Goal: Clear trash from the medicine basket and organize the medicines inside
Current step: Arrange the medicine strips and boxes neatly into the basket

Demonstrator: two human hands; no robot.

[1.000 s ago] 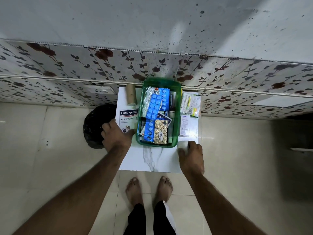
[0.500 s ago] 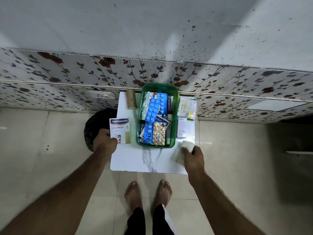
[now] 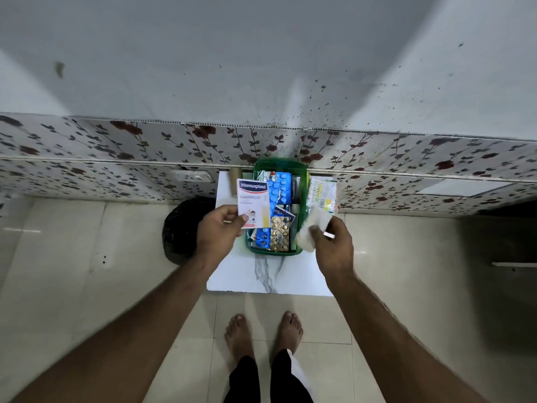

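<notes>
The plaster box (image 3: 252,202) covers the left part of the green basket (image 3: 279,163). Box print is blurred. Forearms are cut off at bottom edge.

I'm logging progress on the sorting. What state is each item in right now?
White Hansaplast plaster box: held up over the basket by the left hand.
Pale cloth-like wad: gripped in the right hand.
Green plastic basket: on the table, full of blister strips.
Cardboard roll: lying beside the basket.
</notes>
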